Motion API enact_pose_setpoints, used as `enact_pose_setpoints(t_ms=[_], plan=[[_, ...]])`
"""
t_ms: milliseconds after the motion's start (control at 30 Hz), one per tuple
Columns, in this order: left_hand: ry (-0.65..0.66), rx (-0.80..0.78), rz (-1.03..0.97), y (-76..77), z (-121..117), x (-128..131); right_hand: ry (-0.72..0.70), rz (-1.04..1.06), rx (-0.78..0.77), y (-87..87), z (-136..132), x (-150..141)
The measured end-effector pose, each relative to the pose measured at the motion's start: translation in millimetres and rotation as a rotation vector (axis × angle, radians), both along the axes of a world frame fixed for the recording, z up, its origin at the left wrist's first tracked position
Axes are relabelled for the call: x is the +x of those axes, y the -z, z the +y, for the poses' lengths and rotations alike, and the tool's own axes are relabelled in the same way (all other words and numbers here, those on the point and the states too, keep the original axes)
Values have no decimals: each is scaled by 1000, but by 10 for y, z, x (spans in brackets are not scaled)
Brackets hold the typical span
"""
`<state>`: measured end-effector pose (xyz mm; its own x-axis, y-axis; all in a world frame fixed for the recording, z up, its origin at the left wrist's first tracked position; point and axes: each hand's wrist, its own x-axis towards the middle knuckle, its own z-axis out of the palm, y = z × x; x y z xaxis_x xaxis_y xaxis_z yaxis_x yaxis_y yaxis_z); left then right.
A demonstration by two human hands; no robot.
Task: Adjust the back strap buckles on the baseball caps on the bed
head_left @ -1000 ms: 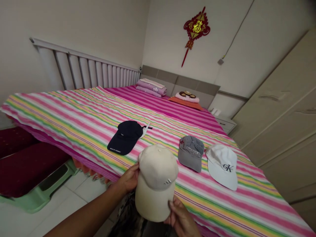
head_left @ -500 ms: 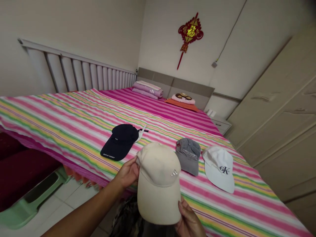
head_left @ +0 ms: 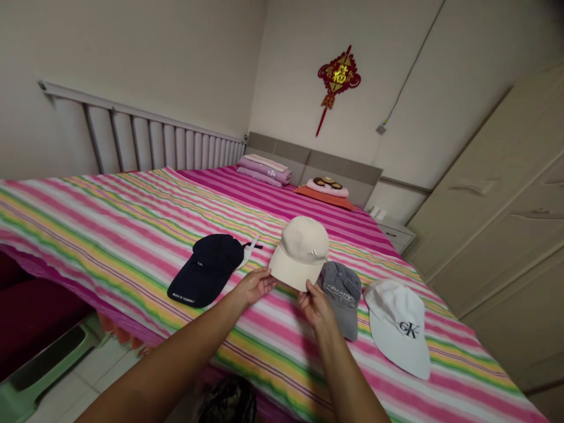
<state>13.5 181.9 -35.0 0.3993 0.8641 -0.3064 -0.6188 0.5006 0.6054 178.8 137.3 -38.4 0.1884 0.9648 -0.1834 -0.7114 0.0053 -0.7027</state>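
Both my hands hold a cream cap (head_left: 302,249) by its brim, over the striped bedspread (head_left: 110,217). My left hand (head_left: 254,284) pinches the brim's left edge and my right hand (head_left: 314,304) grips its front edge. The cap sits between a navy cap (head_left: 207,267) on its left and a grey cap (head_left: 341,291) on its right. A white cap (head_left: 399,323) with dark letters lies further right. I cannot tell whether the cream cap rests on the bed.
Folded purple bedding (head_left: 264,169) and a pink pillow (head_left: 326,188) lie at the headboard. A wardrobe (head_left: 506,223) stands on the right, a nightstand (head_left: 394,232) beside it. A green stool (head_left: 39,370) is on the floor at the lower left.
My arms have stretched forward, carrying the cream cap from close in front of me out over the bed, between the navy and grey caps.
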Motion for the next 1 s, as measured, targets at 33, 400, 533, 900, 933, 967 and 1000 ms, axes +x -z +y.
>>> enact_pose_setpoints(t_ms=[33,400,533,900,933,967,1000], plan=[[-6,-46,52,83,52,20,4,-9,-51,116,54,-8],[-37,-198,293,448,89,92,48,-33,-335,838,178,12],[-56,-198,294,489,80,111,76,-47,-321,839,175,-18],[-136,-153,233,542,32,124,79,-79,-226,662,-139,-329],[-143,-148,237,537,25,127,79,-86,-218,651,-170,-341],[-150,-145,242,530,19,131,80,-92,-211,643,-200,-350],[-155,-142,250,523,13,135,82,-98,-206,636,-227,-358]])
